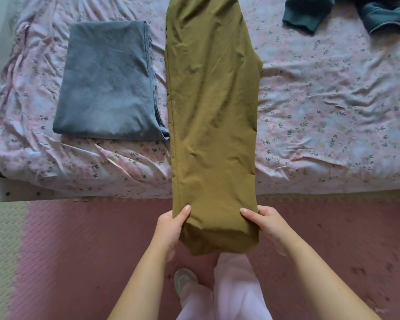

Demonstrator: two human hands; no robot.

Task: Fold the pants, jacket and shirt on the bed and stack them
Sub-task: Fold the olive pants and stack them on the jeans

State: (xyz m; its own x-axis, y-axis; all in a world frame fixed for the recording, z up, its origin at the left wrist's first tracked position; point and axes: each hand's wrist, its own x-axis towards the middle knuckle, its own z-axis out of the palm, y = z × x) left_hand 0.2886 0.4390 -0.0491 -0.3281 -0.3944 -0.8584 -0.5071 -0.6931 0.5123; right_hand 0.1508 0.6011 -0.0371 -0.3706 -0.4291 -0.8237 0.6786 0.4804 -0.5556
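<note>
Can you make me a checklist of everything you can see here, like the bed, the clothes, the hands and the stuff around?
Surface: bed with a wrinkled pink flowery sheet.
Job's things: olive pants folded into a long strip, lying across the bed with the near end held out past the bed edge; grey garment already folded, lying flat left of the pants; dark teal garment unfolded at the far right corner.
Clutter: nothing seen.
Hands: left hand and right hand each grip a side of the pants' near end.
Cables: nothing seen.
Surroundings: pink floor mat, a paler mat piece at far left, and the person's own pale trouser legs and a shoe below.
</note>
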